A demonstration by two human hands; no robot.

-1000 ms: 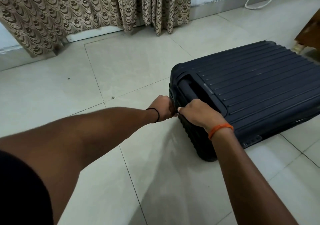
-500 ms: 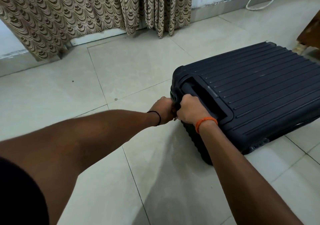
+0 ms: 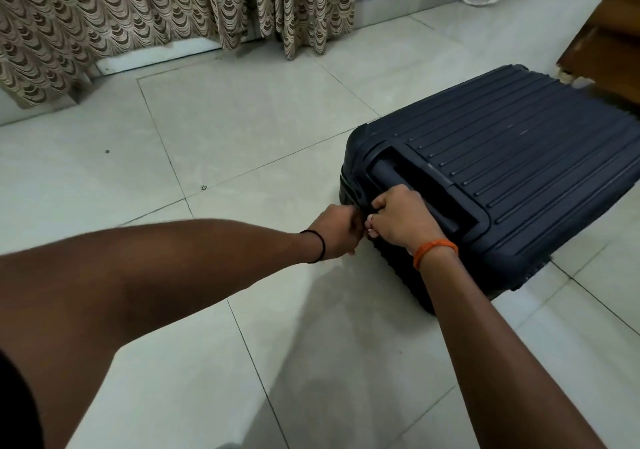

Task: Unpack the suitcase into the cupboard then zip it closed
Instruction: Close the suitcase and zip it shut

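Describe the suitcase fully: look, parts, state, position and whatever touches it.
The suitcase is a dark navy hard shell, plastic by the look, with raised ribs along its top face. It lies flat and closed on the pale tiled floor, beside a wooden cupboard. A recessed handle sits at its near end. The left hand and right hand meet at that end's side seam, fingers curled; what they pinch is hidden.

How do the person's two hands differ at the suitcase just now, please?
The left hand wears a black wristband; the right hand wears an orange one. The left hand meets the suitcase low on its end wall; the right hand lies higher, over the top edge beside the recessed handle. Both have curled fingers, meeting at the seam; what they pinch is hidden.
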